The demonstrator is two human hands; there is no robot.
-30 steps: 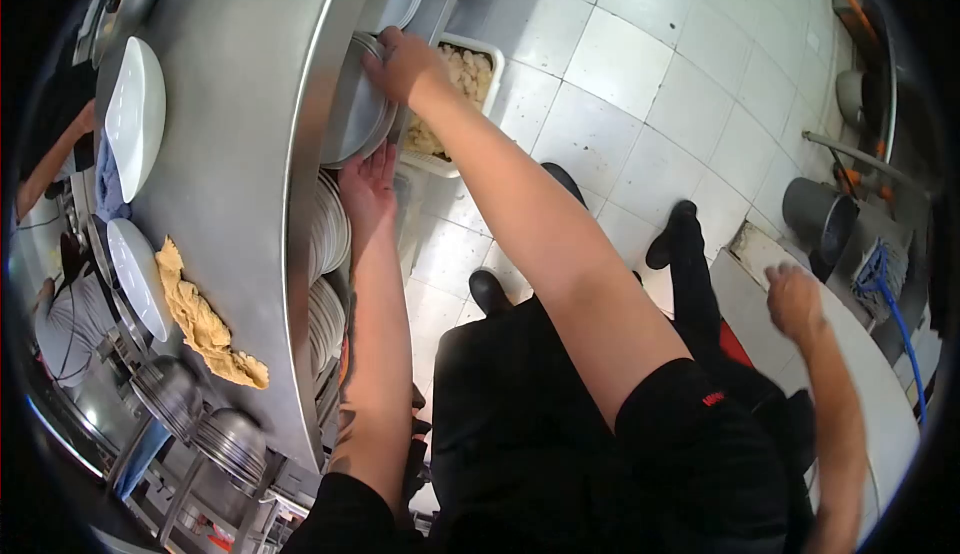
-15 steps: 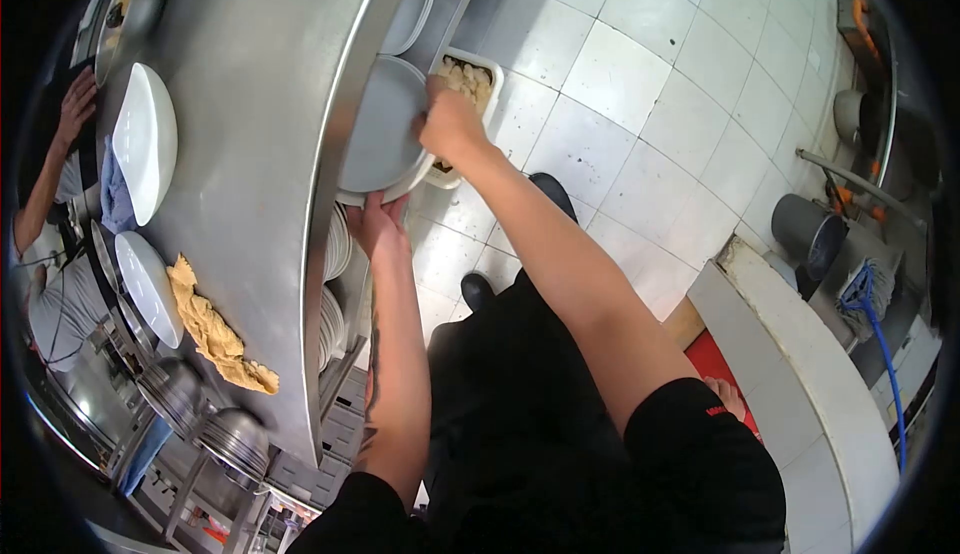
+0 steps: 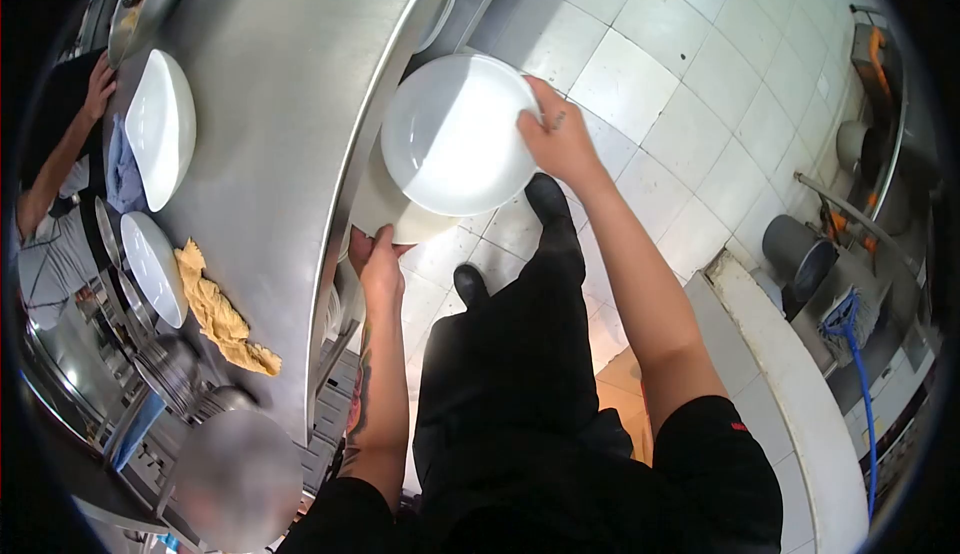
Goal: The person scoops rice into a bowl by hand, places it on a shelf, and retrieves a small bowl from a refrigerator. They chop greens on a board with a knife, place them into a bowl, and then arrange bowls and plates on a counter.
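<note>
My right hand grips the right rim of a round white plate, thumb on top. The plate is out past the edge of the steel counter, half in bright light and half in shade. Beneath it lies a cream-coloured dish or plate, mostly covered. My left hand has its fingers closed at the near edge of this lower piece, close to the shelf under the counter.
On the counter are two white dishes, a yellow cloth and a blue cloth. Across it is another person's arm. A blurred head shows lower left. A bucket and mop stand right.
My right hand has moved right with the white plate, pulling it out from under the counter. The plate now covers the food container. My left hand has moved slightly down. A head appears lower left.
</note>
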